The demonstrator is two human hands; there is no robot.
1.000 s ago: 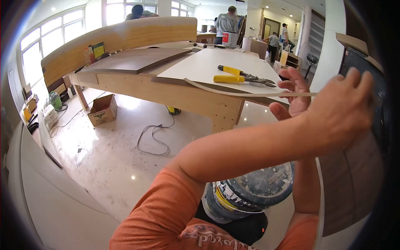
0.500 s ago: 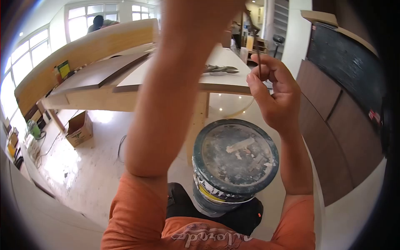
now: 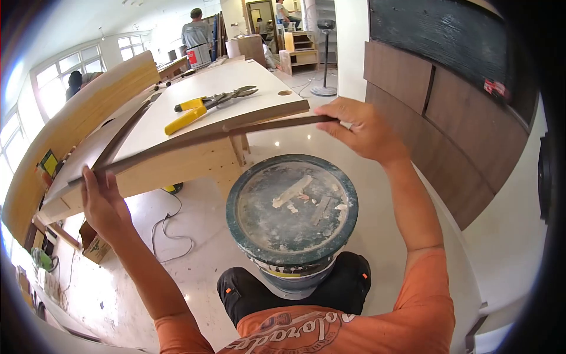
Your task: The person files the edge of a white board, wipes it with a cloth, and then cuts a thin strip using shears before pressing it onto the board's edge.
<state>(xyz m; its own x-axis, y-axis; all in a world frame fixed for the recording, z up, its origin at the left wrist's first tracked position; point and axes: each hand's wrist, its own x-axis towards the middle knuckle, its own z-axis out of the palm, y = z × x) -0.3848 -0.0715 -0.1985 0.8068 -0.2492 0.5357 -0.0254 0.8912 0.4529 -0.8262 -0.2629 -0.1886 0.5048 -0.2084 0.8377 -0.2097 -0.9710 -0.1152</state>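
Note:
A long, thin dark brown strip (image 3: 194, 140) stretches between my two hands, running along the front edge of the white board (image 3: 221, 82). My right hand (image 3: 368, 130) pinches its right end just past the board's corner. At the far left, my left hand (image 3: 107, 203) has its fingers closed on the other end, near a brown panel (image 3: 88, 147). Tin snips with yellow handles (image 3: 203, 108) lie on the white board behind the strip.
A lidded bucket (image 3: 292, 212) with scraps on top stands between my knees. The wooden workbench (image 3: 194, 168) is in front. Brown panels (image 3: 454, 118) lean at the right wall. A cable (image 3: 171, 236) lies on the floor. Other people (image 3: 196, 36) are in the background.
My left arm has come down from across the view to the far left. The strip has swung from upright to nearly level between both hands. The camera view has shifted too.

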